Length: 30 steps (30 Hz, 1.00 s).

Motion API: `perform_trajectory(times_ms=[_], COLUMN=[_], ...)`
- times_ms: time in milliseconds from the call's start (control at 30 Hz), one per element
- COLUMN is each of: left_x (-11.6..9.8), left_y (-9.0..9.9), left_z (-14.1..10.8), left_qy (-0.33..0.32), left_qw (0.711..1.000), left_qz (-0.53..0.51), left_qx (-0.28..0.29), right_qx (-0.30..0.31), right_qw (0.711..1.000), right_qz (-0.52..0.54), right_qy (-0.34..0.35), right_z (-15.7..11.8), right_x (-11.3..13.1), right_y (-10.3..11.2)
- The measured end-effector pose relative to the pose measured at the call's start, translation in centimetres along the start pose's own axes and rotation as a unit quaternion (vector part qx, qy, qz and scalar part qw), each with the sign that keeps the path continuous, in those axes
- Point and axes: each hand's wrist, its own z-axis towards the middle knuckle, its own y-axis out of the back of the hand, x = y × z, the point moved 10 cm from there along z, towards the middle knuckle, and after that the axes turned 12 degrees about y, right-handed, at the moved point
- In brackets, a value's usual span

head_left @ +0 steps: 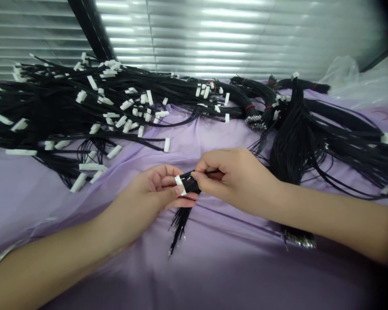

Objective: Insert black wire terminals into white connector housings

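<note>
Between the fingers and thumb of my left hand (160,187) is a white connector (180,184) with several black wires running out of it to the right. My right hand (233,174) is closed in a pinch on black wires (191,183) just beside that connector. Below my left fingers a tuft of loose black wire ends (181,221) with small metal terminals hangs down over the purple cloth. How the wires run inside my right hand is hidden.
A big heap of black cables (51,103) with white connectors spreads across the back left. Wire bundles tied with red bands (250,107) lie behind my hands. Another thick black bundle (287,146) hangs at the right. Purple cloth (213,258) covers the table; blinds (229,34) stand behind.
</note>
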Motion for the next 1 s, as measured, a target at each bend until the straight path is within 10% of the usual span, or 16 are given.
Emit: perform_trajectory(times_ms=[1000], left_x=[-0.3], left_y=[-0.3], left_z=[-0.2], left_qy=[-0.026], left_qw=[0.999], left_qz=[0.043], left_qx=[0.009], right_qx=[0.066], right_qw=[0.998], right_qz=[0.023], right_qy=[-0.008], right_z=[-0.1], right_x=[0.0], right_y=[-1.7])
